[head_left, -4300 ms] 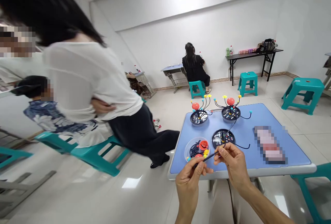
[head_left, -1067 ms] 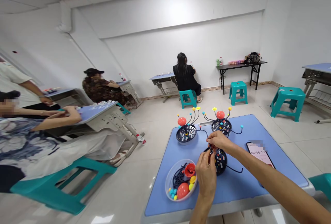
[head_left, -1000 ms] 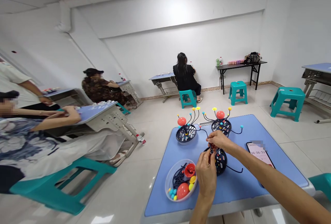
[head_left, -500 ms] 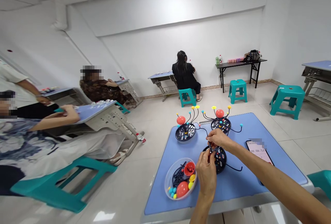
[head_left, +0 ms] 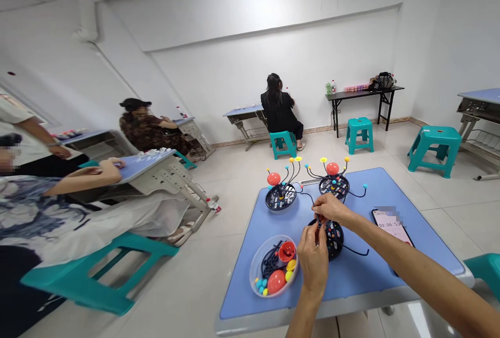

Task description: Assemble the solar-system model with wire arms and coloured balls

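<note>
Both my hands work over a round black base (head_left: 335, 239) with small printed planets, on the blue table (head_left: 242, 275). My left hand (head_left: 313, 252) pinches the black central post (head_left: 319, 225) above that base. In the fingers of my right hand (head_left: 330, 209) is a thin black curved rod, its lower end at the post. Another black rod (head_left: 357, 252) sticks out from the base to the right. Behind stand two planet models, a left one (head_left: 280, 197) and a right one (head_left: 334, 187), each with a red ball and small coloured balls on curved rods.
Left of my hands is a clear plastic bowl (head_left: 253, 275) holding black rods, red half-shells and small balls. A phone (head_left: 391, 228) showing a timer lies at the right. People sit at other desks; green stools (head_left: 435, 145) stand around.
The base under my hands has shifted very slightly, and its side rod with it. Both hands keep their grip at the post. The phone's timer has advanced by a second.
</note>
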Motion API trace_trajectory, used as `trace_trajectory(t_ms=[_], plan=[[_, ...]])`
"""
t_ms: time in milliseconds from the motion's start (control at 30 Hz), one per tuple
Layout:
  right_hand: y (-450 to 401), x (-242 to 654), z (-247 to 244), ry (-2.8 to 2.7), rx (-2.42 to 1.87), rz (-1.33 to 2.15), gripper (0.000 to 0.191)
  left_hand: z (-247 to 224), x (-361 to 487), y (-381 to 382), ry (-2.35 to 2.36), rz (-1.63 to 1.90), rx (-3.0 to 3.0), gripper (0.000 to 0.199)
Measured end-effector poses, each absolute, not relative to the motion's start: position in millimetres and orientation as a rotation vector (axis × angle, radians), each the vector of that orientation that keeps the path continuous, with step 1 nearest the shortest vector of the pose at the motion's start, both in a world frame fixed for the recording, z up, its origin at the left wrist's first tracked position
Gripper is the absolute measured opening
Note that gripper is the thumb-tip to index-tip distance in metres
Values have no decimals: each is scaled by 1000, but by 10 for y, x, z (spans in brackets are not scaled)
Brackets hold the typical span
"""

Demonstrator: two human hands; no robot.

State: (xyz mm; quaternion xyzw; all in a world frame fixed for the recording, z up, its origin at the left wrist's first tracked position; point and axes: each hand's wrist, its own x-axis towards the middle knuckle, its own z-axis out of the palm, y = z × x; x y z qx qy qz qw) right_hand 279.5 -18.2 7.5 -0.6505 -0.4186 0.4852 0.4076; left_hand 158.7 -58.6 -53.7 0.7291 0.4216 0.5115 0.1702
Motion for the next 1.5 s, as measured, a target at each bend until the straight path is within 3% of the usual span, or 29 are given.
trace_trajectory(t_ms=[367,567,833,1000,1167,1500], plan=[[-189,2850,243,-1175,-1754,1309,18,-330,1559,-551,1335,1209,2236,18],[-213,2844,246,-1165,-1777,1323,27,-333,1552,-525,1323,1143,2248,20],[-226,2835,151,-1012,-1635,1352,19,-373,1540,-554,1270,1222,2285,20],[-110,2851,61,-959,-1526,1285,29,-411,1553,-572,1299,1256,2355,19],[-116,2826,9,-883,-1394,1346,20,-475,1535,-590,1260,1301,2274,18],[-113,2768,195,-895,-1218,1192,21,-459,1543,-556,1222,1222,2060,23]])
